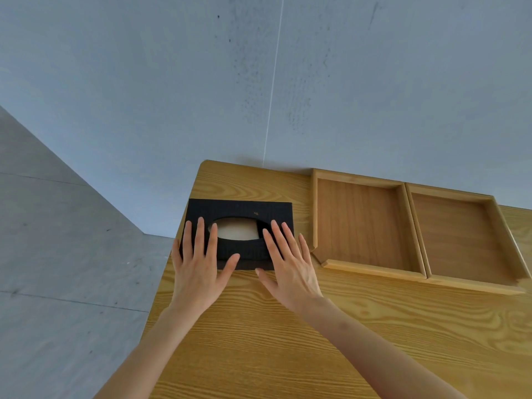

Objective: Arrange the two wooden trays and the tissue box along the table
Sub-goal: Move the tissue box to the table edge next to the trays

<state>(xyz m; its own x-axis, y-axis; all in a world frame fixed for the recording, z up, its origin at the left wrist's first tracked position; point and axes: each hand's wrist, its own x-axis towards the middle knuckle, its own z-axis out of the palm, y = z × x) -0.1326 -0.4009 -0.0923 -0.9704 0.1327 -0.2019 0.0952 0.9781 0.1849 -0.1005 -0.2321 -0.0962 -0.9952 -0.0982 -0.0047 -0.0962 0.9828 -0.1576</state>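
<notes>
A black tissue box (239,210) with an oval opening lies flat near the table's left edge. My left hand (198,263) rests on its left part with fingers spread flat. My right hand (290,260) rests on its right part, fingers also spread, thumb on the table. Neither hand grips the box. To the right, two empty wooden trays stand side by side, touching, along the back edge: the left tray (362,223) and the right tray (460,240).
The wooden table (288,326) stands against a grey wall (259,82). Its left edge runs just beside the tissue box, with grey floor (57,254) beyond. The near part of the table holds only my forearms.
</notes>
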